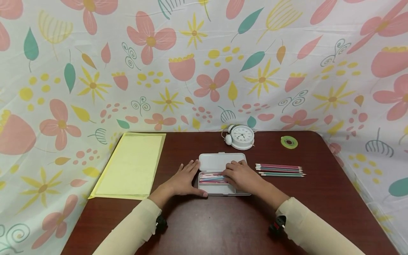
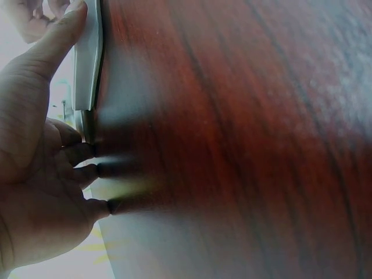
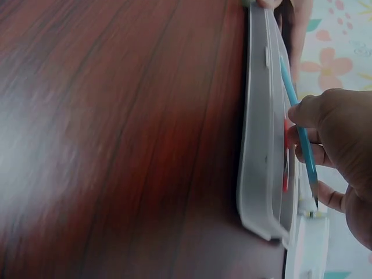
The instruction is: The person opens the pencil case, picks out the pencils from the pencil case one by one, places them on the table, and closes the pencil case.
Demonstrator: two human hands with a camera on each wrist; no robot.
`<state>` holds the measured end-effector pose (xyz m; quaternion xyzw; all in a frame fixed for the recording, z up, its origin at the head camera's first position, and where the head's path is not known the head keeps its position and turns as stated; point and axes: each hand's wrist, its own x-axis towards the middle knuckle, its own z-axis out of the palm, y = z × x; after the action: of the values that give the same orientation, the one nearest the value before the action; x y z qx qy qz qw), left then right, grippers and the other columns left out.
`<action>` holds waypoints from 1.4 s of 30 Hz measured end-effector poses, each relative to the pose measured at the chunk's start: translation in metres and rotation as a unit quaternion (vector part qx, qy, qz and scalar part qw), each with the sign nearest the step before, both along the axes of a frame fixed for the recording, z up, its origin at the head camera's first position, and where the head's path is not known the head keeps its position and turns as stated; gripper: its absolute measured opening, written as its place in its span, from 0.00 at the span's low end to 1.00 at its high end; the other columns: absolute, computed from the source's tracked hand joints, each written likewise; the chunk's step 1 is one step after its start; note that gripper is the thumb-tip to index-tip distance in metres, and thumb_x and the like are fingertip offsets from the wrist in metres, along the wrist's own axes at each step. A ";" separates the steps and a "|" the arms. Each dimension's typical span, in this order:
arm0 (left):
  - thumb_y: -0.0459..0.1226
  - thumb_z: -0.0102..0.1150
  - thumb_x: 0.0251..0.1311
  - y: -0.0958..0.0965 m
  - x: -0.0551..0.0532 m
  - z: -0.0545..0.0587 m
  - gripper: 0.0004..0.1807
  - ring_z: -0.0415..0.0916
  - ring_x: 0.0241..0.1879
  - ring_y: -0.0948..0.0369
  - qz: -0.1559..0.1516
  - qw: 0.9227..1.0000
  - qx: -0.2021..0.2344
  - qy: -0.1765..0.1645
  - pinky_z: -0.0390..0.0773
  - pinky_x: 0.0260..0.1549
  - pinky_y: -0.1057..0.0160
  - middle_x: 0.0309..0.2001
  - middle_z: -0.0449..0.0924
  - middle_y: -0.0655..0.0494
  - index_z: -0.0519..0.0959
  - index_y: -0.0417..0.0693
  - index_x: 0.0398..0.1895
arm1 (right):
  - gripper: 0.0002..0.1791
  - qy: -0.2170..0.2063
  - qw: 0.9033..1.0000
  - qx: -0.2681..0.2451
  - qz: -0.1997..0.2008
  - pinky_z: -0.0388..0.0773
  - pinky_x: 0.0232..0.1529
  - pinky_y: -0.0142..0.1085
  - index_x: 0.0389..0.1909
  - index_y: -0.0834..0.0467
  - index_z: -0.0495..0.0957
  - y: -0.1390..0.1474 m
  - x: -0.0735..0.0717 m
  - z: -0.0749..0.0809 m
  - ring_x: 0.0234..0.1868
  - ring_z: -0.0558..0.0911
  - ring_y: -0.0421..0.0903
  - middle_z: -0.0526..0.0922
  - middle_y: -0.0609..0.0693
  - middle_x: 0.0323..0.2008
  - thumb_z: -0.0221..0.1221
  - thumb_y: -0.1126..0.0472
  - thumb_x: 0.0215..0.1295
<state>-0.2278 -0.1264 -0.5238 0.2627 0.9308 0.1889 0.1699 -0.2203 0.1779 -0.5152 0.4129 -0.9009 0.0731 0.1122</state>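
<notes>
An open pencil case (image 1: 222,162) lies on the table, its pale lid folded back. Several pink and blue pencils (image 1: 210,178) lie in its back compartment. My left hand (image 1: 183,180) is at the case's left end, fingers spread and thumb against the front edge. In the left wrist view that thumb (image 2: 61,38) touches the rim and the other fingertips reach the tabletop. Over the right part of the case, my right hand (image 1: 243,177) pinches a light blue pencil (image 3: 307,151), slanted along the case in the right wrist view. Part of the compartment is hidden beneath this hand.
To the right lies a row of several pink, dark and green pencils (image 1: 280,170). A white alarm clock (image 1: 241,136) stands behind the case, and a green tape roll (image 1: 283,141) sits at the back right. A yellow mesh folder (image 1: 132,164) lies left. Floral cloth (image 1: 204,71) borders the table.
</notes>
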 end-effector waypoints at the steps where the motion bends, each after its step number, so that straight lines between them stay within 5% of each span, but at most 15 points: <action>1: 0.73 0.73 0.57 0.000 0.000 0.000 0.75 0.38 0.92 0.45 0.000 1.000 0.001 0.000 0.42 0.88 0.32 0.93 0.41 0.44 0.42 0.44 0.93 | 0.08 0.003 1.000 0.002 0.002 0.79 0.45 0.50 0.50 0.51 0.91 -0.003 -0.001 0.000 0.45 0.82 0.46 0.84 0.45 0.41 0.73 0.57 0.73; 29: 0.73 0.74 0.57 -0.001 0.001 -0.001 0.76 0.40 0.92 0.44 0.002 1.000 0.000 0.010 0.44 0.88 0.32 0.92 0.43 0.44 0.43 0.43 0.92 | 0.02 0.016 0.999 -0.010 -0.029 0.80 0.52 0.58 0.41 0.46 0.90 -0.041 -0.004 -0.005 0.43 0.80 0.45 0.81 0.42 0.37 0.74 0.54 0.72; 42: 0.73 0.73 0.57 -0.001 0.000 -0.002 0.76 0.39 0.92 0.44 0.000 1.000 0.003 0.006 0.43 0.88 0.33 0.92 0.42 0.43 0.43 0.43 0.93 | 0.03 0.028 0.999 -0.031 -0.028 0.79 0.57 0.61 0.40 0.43 0.92 -0.031 -0.006 0.000 0.47 0.76 0.45 0.80 0.41 0.42 0.77 0.54 0.69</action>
<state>-0.2279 -0.1274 -0.5259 0.2640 0.9314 0.1897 0.1634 -0.2263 0.1469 -0.5151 0.3861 -0.9058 0.0861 0.1516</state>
